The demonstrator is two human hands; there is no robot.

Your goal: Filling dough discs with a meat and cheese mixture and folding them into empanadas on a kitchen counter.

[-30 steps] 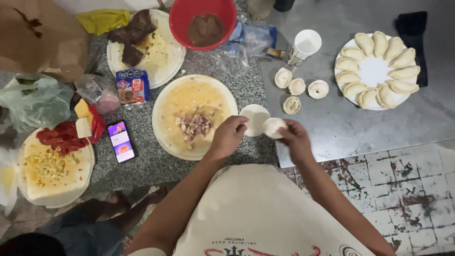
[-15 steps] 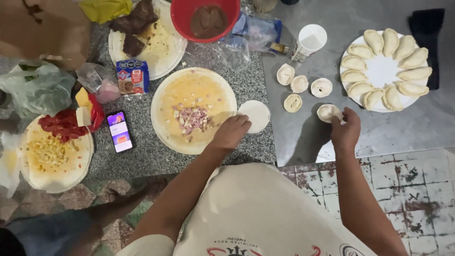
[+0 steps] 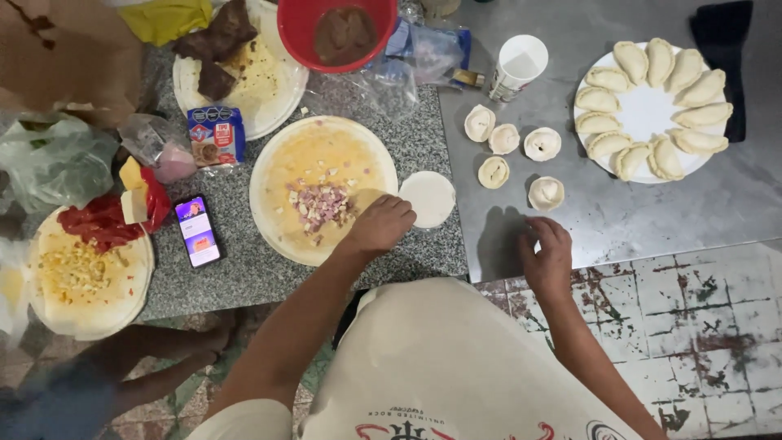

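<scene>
Left hand rests on the rim of the filling plate at its 4 o'clock edge, fingers curled together over a scrap of pale dough; whether it actually pinches anything, cannot tell. Chopped ham-and-cheese filling lies just at the hand's 9 o'clock. Flat dough disc sits on the tabletop touching the plate's 3 o'clock side, just beside the knuckles.

Right hand lies palm-down on the grey metal tabletop, fingers loosely apart, holding nothing. Nearest to it, at 12 o'clock: one small filled dough cup, with four more beyond. White plate of folded pastries at 1 o'clock, well apart.
</scene>
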